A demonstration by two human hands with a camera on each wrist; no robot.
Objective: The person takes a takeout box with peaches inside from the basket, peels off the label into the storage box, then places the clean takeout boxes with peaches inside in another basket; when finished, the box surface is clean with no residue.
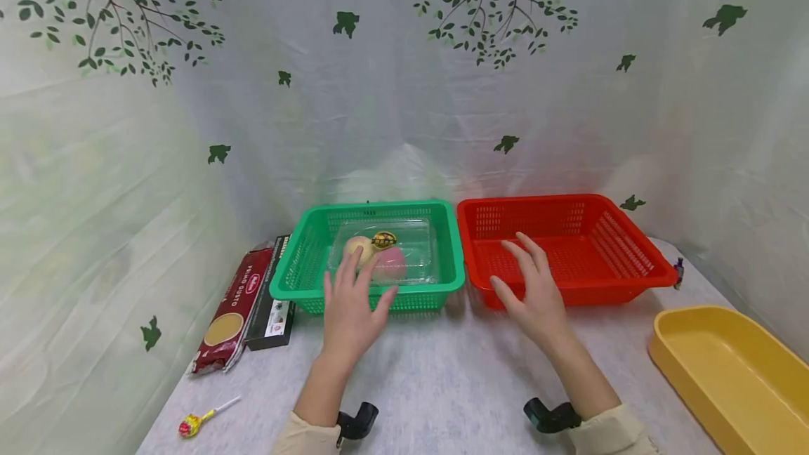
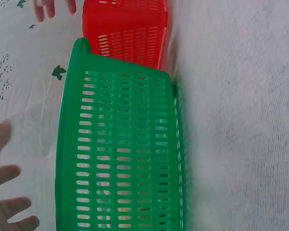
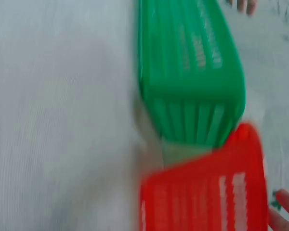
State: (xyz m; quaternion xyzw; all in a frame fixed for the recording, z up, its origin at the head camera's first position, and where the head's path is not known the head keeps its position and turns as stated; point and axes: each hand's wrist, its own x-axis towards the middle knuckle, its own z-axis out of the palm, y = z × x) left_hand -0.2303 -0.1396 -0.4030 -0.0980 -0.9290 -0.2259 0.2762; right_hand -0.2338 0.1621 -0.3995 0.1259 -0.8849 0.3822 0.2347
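A green basket (image 1: 303,258) stands at the back middle of the table, and inside it lies a clear plastic box (image 1: 417,251) with a pale bun and a pink bun. My left hand (image 1: 351,300) hovers over the basket's front rim with fingers spread, holding nothing. Right beside the green basket is an empty red basket (image 1: 607,244). My right hand (image 1: 534,290) floats open above its front left corner. The left wrist view shows the green basket's slotted wall (image 2: 120,154) and the red basket (image 2: 130,29) beyond it. The right wrist view is blurred.
A red pasta packet (image 1: 229,311) and a dark box (image 1: 273,300) lie left of the green basket. A lollipop (image 1: 197,421) rests near the front left. A yellow tray (image 1: 733,371) sits at the right edge. A leaf-printed cloth backs the table.
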